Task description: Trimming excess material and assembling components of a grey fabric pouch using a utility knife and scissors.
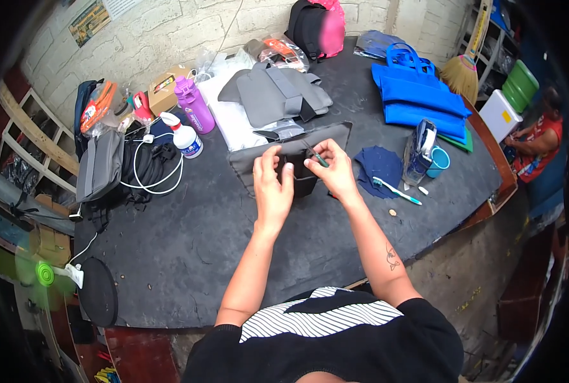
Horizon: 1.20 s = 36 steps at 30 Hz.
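In front of me a grey fabric bag piece with dark trim (328,136) stands on the black table, its dark inner side toward me. My left hand (273,190) is at its near side, fingers bent and thumb apart from them, with nothing visible between. My right hand (335,173) is closed on a small green-handled tool (321,159), whose thin dark tip points up and left at the bag piece. Whether the tip touches the fabric, I cannot tell. Dark material hanging between my hands is partly hidden by my fingers.
Behind lie grey bag parts (268,96). To the left stand a spray bottle (185,137), a purple bottle (195,105) and a grey bag (99,167). On the right are a toothbrush (396,190), dark blue cloth (379,167), tape dispenser (418,153), blue cup (437,162) and blue bags (421,96). A person (539,143) sits beyond.
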Each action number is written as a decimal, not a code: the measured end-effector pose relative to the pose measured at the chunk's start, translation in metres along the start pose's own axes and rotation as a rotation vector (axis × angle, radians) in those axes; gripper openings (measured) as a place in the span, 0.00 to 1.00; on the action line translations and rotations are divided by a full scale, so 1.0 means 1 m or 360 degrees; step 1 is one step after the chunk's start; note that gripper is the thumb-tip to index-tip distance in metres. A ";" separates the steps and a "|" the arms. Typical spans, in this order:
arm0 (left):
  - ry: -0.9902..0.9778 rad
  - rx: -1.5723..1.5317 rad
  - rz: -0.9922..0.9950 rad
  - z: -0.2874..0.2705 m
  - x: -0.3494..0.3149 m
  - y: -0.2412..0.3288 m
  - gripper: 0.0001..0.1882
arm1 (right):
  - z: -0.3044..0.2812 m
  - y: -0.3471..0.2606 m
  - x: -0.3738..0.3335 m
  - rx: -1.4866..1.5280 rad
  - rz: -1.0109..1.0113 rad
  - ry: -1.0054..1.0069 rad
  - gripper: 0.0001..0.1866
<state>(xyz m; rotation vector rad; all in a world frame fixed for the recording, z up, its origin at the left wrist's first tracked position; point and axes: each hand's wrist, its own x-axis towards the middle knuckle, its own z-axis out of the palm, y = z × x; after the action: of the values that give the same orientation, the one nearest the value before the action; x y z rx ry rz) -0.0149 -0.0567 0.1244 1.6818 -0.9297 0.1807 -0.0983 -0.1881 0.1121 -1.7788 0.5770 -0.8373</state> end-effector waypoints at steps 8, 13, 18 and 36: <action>-0.0068 -0.0682 -0.0371 -0.008 0.000 -0.021 0.12 | -0.004 0.013 0.001 0.0302 0.0027 -0.0120 0.12; -0.0168 -0.0506 -0.0283 0.002 -0.015 -0.017 0.31 | -0.002 0.020 -0.003 0.0427 -0.0026 -0.0188 0.12; -0.0239 -0.0356 -0.0136 0.004 -0.022 -0.016 0.36 | -0.006 0.006 -0.008 0.0538 0.0085 -0.0187 0.10; -0.0344 -0.0446 -0.0414 0.015 -0.038 -0.045 0.42 | -0.004 0.036 -0.021 0.0579 0.0140 -0.0178 0.10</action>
<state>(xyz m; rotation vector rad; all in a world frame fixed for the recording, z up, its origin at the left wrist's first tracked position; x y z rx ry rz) -0.0161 -0.0497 0.0642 1.5604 -0.8401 -0.2987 -0.1145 -0.1882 0.0738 -1.4471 0.3973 -0.7253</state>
